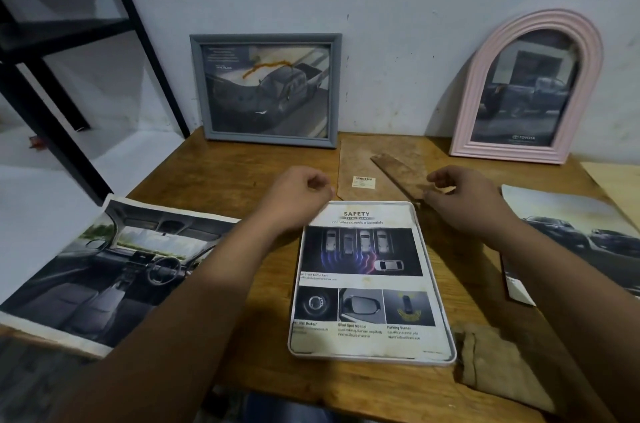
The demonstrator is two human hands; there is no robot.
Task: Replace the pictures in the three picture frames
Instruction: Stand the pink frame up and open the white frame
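Observation:
A white frame (450, 336) lies flat on the wooden table (221, 180) with a "Safety" car picture (367, 280) in it. My left hand (294, 197) hovers at its top left corner, fingers curled, holding nothing. My right hand (464, 201) is at the top right corner, fingers bent near the brown backing board (381, 170) with its stand flap (398, 173). A grey frame (266, 90) and a pink arched frame (526, 87) lean on the wall, each showing a car picture.
A loose car-interior picture (104, 270) hangs over the table's left edge. Another car picture (581, 235) lies at the right. A brown cloth-like piece (498, 363) sits at the front right. A black metal rack (52, 52) stands at the left.

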